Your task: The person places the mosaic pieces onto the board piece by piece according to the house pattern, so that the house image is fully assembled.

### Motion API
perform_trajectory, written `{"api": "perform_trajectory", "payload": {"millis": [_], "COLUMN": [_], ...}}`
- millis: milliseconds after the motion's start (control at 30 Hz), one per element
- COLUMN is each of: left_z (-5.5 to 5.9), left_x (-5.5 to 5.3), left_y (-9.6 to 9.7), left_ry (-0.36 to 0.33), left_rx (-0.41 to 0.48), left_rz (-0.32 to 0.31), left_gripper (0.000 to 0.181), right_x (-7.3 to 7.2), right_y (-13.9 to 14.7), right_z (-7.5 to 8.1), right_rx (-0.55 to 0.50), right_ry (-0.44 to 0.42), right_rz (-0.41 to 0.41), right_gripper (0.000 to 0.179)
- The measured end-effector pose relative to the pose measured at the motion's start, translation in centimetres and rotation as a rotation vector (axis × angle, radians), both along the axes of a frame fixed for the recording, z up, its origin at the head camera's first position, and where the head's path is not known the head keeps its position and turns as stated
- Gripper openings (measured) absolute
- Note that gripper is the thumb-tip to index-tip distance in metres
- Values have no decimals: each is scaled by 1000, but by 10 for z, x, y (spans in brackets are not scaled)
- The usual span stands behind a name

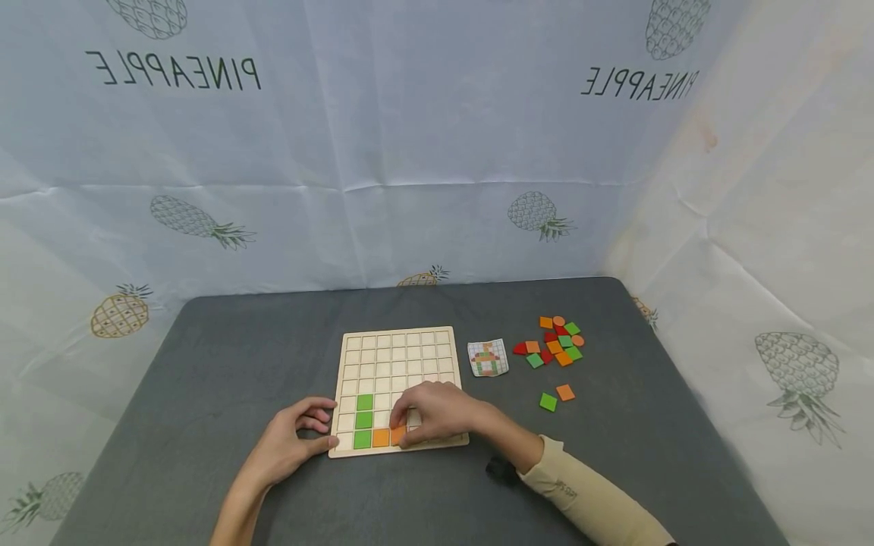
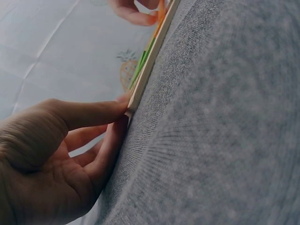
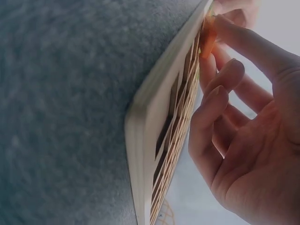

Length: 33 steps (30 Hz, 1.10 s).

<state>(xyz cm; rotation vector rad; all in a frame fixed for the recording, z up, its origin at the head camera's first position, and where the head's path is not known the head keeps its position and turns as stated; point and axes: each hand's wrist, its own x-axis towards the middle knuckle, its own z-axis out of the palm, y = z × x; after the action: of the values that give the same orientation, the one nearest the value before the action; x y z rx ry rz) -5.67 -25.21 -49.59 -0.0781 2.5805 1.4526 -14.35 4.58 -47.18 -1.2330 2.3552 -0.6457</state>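
Orange tile (image 1: 397,436): square, with no long axis, at the board's (image 1: 383,369) near row, just right of a second tile (image 1: 381,438). The right hand (image 1: 437,409), the nearer, pinches it from the right; the left hand (image 1: 290,440) grips the board's left edge by the near corner.

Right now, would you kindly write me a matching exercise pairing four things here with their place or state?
Things:
1. Left hand
2. Right hand
3. Picture card
4. Three green tiles

Places or states:
A. On the table, just right of the board
B. Pinching an orange tile
C. In a straight line on the board
D. Touching the board's left edge

Pairs: 1-D, 2-B, 3-A, 4-C
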Motion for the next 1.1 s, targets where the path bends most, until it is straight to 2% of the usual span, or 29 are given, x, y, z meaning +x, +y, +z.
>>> {"api": "perform_trajectory", "payload": {"millis": [200, 433, 600, 733, 833, 1100], "left_z": [1, 0, 0, 1, 1, 1], "left_x": [0, 0, 1, 1, 1, 1], "left_y": [1, 1, 1, 1, 1, 1], "left_ry": [0, -2, 2, 5, 3, 6], "left_rx": [-4, -5, 6, 9, 11, 4], "left_rz": [5, 6, 3, 5, 7, 11], "left_gripper": [59, 59, 59, 59, 59, 58], "right_x": [4, 4, 4, 4, 2, -8], "right_y": [-4, -2, 3, 13, 23, 61], "right_z": [0, -1, 0, 7, 11, 21], "right_rx": [48, 43, 27, -28, -67, -149], "right_ry": [59, 62, 25, -2, -18, -137], "right_rz": [-4, -12, -18, -27, -41, -114], "right_gripper": [27, 27, 26, 26, 27, 31]}}
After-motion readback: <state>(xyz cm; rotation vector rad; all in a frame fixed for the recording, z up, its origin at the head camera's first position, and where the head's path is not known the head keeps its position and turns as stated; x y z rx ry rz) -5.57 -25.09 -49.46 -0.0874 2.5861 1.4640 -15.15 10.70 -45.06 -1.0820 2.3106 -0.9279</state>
